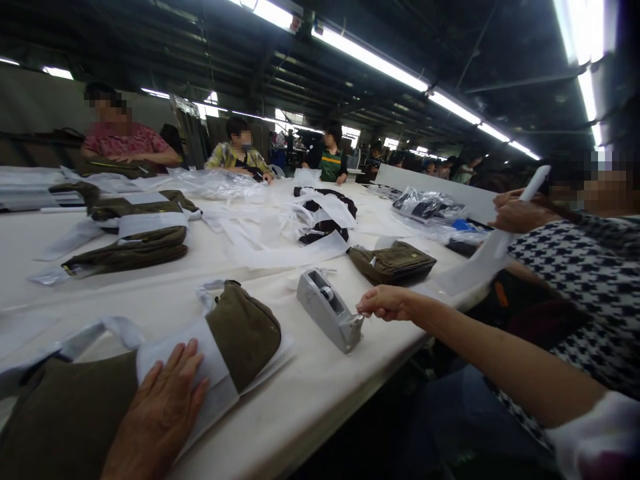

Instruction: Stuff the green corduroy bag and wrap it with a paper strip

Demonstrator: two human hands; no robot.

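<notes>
My left hand [165, 393] lies flat, fingers stretched out, on a white paper band [213, 373] around an olive-green fabric bag [245, 333]. The bag's strap [117, 328] is wrapped in white and lies beyond the hand. To the right stands a grey tape dispenser [323, 307] with its cutting end toward me. At that end my right hand [387, 303] is closed in a pinch on a short, clear piece of tape [361, 315]. Whether the tape is still joined to the roll, I cannot tell.
More olive bags [135, 233] lie on the white table [300, 387]. Another bag [395, 261] sits behind the dispenser. Loose white paper [280, 253] covers the middle. A co-worker's hand [523, 212] at right holds a white sheet. Several people sit across the table.
</notes>
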